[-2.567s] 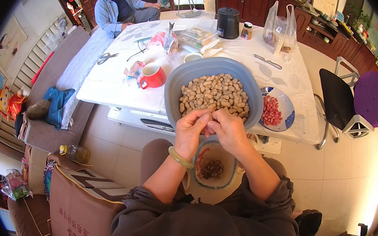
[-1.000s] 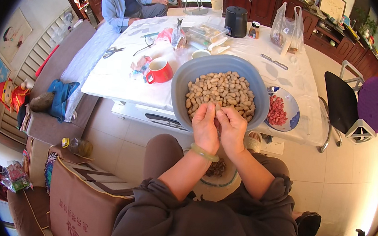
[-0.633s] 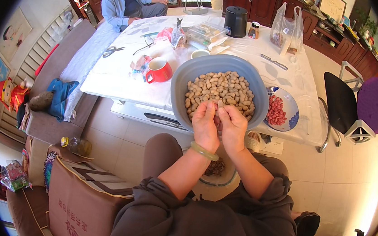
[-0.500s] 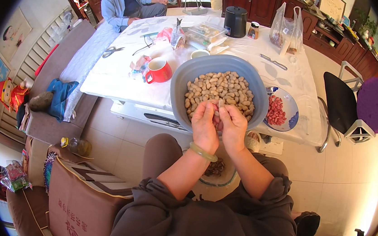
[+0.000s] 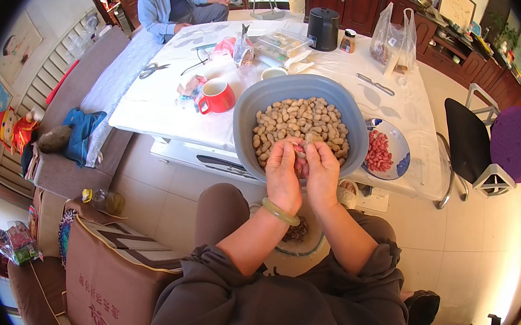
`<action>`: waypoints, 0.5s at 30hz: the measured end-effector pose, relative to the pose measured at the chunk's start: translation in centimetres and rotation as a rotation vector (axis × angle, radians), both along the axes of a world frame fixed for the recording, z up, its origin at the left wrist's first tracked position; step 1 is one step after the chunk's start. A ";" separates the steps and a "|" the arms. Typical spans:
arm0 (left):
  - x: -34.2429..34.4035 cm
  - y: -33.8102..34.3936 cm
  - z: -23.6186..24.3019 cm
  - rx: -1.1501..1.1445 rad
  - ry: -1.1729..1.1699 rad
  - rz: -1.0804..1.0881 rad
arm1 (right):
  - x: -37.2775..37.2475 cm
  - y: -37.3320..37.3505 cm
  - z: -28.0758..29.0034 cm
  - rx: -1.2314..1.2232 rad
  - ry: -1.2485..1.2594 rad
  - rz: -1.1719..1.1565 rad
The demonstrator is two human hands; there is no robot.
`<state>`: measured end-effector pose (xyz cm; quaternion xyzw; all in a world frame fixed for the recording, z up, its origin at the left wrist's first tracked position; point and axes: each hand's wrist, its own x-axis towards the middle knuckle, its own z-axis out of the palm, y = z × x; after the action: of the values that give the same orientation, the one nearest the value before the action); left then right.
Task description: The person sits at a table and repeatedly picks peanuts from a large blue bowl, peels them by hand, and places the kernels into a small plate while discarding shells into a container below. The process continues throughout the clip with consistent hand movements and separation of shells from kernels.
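Observation:
Together at the near side of a blue-grey basin of unshelled peanuts, my left hand and my right hand pinch a peanut. Its shell looks split, with pink showing between my fingertips. A pale green bangle is on my left wrist. Right of the basin, a blue-and-white dish holds reddish kernels. Below my hands, between my knees, a container with brown bits is partly hidden by my arms.
The white-covered table holds a red mug, scissors, a black kettle, a knife and plastic bags. A person sits at the far left. A black chair stands at the right.
My joined hands have shifted slightly right since the earliest frame, as the whole view moved. In the last second the peanut has opened, with more pink showing between my fingertips.

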<state>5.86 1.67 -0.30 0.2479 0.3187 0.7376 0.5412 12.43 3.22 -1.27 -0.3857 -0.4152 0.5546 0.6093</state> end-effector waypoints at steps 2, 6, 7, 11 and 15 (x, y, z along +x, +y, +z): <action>0.2 -0.2 0.2 -0.006 0.012 -0.004 | -0.1 0.1 -0.1 -0.019 0.034 -0.016; 0.4 -0.3 -0.1 0.030 0.022 -0.022 | 0.1 0.4 -0.4 0.017 -0.008 -0.061; 0.5 -0.3 -0.1 0.041 0.003 -0.036 | 0.1 0.6 -0.5 0.025 0.022 -0.061; 0.4 -0.4 -0.1 0.065 -0.070 -0.081 | 0.0 0.5 -0.1 0.011 0.097 -0.057; 0.5 -0.3 -1.0 0.087 -0.124 -0.111 | 0.2 0.5 -0.2 0.073 -0.090 -0.115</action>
<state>6.33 1.40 -1.25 0.2424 0.2381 0.7335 0.5887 12.68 3.71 -1.47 -0.4110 -0.4391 0.4855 0.6346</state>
